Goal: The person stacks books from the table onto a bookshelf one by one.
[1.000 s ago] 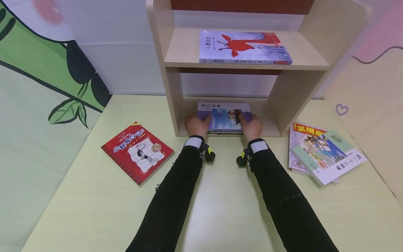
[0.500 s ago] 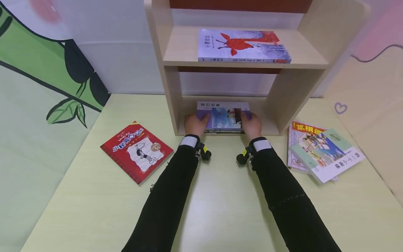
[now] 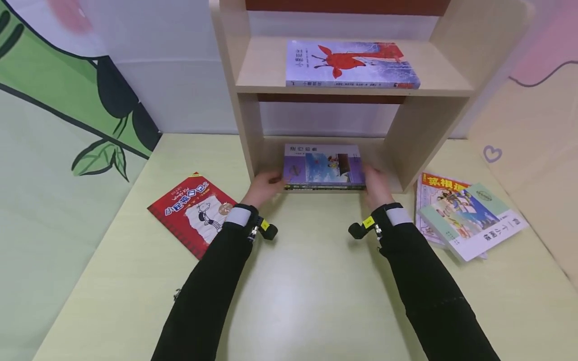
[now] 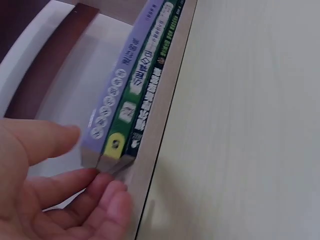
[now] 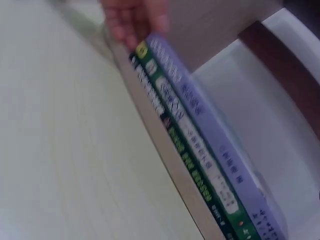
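Note:
Three books lie flat in a stack on the bottom shelf, their spines facing the front edge. On top is a purple book (image 3: 296, 171); beneath it come a green-spined book (image 4: 126, 111) and a black-spined book (image 4: 148, 100). At the stack's left end, my left hand (image 3: 265, 188) has its thumb apart from the fingers, fingertips right by the corner of the spines. My right hand (image 3: 378, 186) is at the stack's right end, fingers along the side. In the right wrist view its fingertips are close to the upper corner of the spines.
A wooden bookshelf (image 3: 244, 135) stands on the table (image 3: 307, 301). Its upper shelf holds a book with a red deer (image 3: 347, 62). A red book (image 3: 194, 213) lies left, partly under my sleeve. On the right, a green-and-white book (image 3: 474, 220) overlaps a yellow-titled book (image 3: 426, 193).
Both hands have left the top of the purple book and moved outward, one to each end of the stack. The left forearm now covers part of the red book.

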`<state>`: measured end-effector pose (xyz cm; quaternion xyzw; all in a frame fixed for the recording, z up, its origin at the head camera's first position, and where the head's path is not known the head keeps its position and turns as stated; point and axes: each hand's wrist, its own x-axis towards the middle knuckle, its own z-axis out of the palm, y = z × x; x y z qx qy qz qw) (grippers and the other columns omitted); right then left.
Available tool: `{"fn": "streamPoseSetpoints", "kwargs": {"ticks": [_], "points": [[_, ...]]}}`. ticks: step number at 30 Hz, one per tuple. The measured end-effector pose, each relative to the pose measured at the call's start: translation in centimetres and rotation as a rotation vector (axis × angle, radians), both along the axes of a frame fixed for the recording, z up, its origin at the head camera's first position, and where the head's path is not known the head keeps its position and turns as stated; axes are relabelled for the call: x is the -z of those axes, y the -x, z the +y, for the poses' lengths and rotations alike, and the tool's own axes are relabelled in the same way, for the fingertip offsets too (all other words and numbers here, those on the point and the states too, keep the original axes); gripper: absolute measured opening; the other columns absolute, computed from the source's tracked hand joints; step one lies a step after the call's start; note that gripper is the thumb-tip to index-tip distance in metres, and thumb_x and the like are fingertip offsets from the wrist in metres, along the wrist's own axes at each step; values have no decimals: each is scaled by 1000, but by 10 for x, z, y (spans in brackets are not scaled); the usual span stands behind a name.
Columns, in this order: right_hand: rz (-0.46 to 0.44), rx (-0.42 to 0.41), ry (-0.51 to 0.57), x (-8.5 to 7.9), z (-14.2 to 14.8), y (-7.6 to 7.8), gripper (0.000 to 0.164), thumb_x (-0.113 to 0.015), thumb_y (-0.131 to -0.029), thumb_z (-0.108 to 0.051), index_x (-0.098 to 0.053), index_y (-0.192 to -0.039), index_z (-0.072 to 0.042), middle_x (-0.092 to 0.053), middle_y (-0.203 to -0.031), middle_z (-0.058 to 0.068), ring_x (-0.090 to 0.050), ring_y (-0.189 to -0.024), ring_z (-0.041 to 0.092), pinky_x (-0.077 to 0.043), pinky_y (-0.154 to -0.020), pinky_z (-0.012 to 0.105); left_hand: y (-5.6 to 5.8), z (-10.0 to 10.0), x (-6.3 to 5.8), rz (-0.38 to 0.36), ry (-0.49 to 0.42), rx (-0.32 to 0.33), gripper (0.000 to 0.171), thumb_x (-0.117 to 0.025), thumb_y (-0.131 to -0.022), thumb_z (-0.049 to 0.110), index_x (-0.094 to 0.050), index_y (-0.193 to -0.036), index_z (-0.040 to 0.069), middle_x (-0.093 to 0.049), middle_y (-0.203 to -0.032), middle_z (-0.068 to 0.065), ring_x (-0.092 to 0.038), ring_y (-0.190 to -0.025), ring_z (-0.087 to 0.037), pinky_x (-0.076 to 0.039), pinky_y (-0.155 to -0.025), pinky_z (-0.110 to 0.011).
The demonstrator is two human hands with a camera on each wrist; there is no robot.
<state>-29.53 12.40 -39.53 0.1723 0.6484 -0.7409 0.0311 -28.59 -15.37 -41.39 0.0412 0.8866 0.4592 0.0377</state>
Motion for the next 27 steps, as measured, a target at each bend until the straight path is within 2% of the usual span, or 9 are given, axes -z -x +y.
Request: {"fn": "streamPoseSetpoints", "kwargs": {"ticks": [4,6,10,12,15,17,22,24,27], "points": [[-6,34,197,-4,4,-11,16,-42,-96,-18,-41,-108,-7,-37,-109,1,-37,-103,15,-31,-95,26,-29,-19,-6,-26,-48,52,32,-56,-92,17,-57,-119,1,-59,-116,-15,-57,-101,-28,-49,-83,-37],[-28,48,250,-6,7,-17,6,-42,-96,-15,-40,-98,-10,-35,-99,-1,-37,-93,14,-32,-87,26,-45,-31,-10,-63,-63,39,35,-56,-92,19,-54,-124,3,-56,-120,-13,-55,-105,-27,-47,-86,-38],[-51,34,336,-9,16,-29,3,-42,-96,-13,-42,-99,-11,-38,-97,0,-38,-91,15,-31,-92,29,-72,-65,-17,-150,-85,-52,43,-58,-91,28,-49,-131,14,-53,-125,-6,-51,-108,-26,-47,-87,-40],[-50,5,354,-12,21,-34,13,-42,-97,-14,-44,-109,-10,-38,-102,0,-38,-98,15,-27,-101,31,-81,-85,-21,-181,-94,-131,49,-61,-88,31,-46,-133,18,-49,-127,-5,-48,-110,-26,-47,-87,-40],[-44,-42,359,-14,25,-39,33,-40,-98,-16,-37,-129,-7,-38,-117,2,-35,-111,18,-21,-107,33,-90,-119,-24,-184,-79,-259,56,-61,-87,35,-42,-138,17,-44,-132,-9,-44,-114,-29,-46,-88,-44],[-46,-72,341,-15,27,-43,46,-38,-99,-18,-24,-141,-7,-30,-134,6,-29,-123,22,-19,-109,34,-94,-144,-21,-171,-57,-345,58,-57,-89,38,-39,-140,15,-39,-135,-14,-40,-117,-33,-45,-90,-47],[-37,-133,341,-16,28,-49,55,-36,-99,-20,-9,-146,-8,-8,-151,8,-16,-136,25,-16,-111,36,-101,-201,-13,-169,61,-556,66,-48,-91,45,-30,-143,10,-28,-144,-20,-29,-126,-40,-37,-96,-54],[-22,-148,339,-16,27,-50,53,-37,-99,-20,-13,-145,-9,-10,-150,8,-15,-135,26,-16,-111,37,-104,-217,-14,-209,143,-584,70,-47,-91,46,-24,-144,6,-23,-145,-25,-25,-128,-44,-34,-96,-57],[9,-163,335,-14,25,-52,35,-39,-99,-18,-31,-132,-11,-26,-138,6,-19,-133,28,-17,-110,40,-107,-234,-12,-266,292,-574,78,-46,-91,49,-17,-144,1,-20,-142,-32,-19,-127,-51,-31,-95,-62]]}}
